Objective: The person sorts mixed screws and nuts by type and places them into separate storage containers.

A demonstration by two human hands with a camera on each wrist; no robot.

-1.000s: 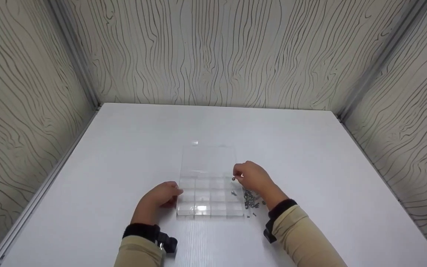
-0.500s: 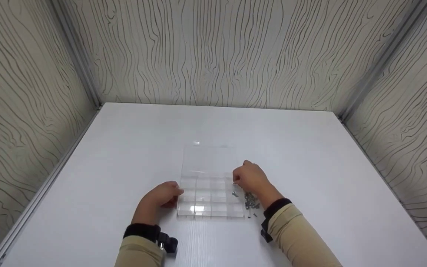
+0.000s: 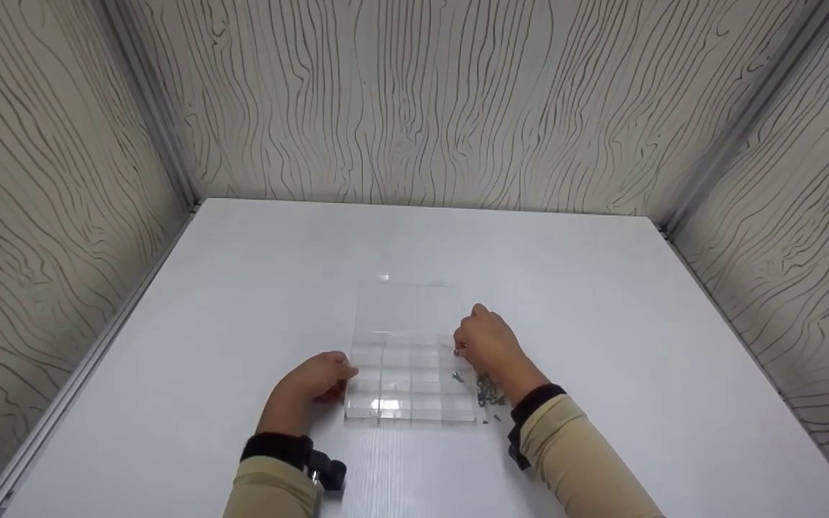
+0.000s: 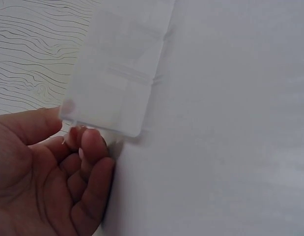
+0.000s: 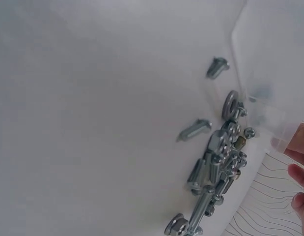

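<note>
A clear compartment box (image 3: 394, 361) lies on the white table (image 3: 242, 288) with its lid (image 3: 405, 309) open flat behind it. My left hand (image 3: 324, 375) holds the box's near left corner between thumb and curled fingers, and the left wrist view shows that corner (image 4: 117, 78) against the fingers (image 4: 88, 147). My right hand (image 3: 470, 345) hovers over the box's right edge, fingers curled and pinching a small dark screw. A pile of metal screws (image 3: 487, 393) lies on the table beside the box, under my right wrist; it also shows in the right wrist view (image 5: 215, 167).
Wood-grain walls (image 3: 422, 101) close in the table on three sides. Two loose screws (image 5: 196, 129) lie apart from the pile near the box's wall (image 5: 274, 59). Black wrist straps (image 3: 328, 471) sit on both beige sleeves.
My right hand has shifted slightly left and back over the box's right column, still pinching the screw. The left hand and the box have stayed where they were.
</note>
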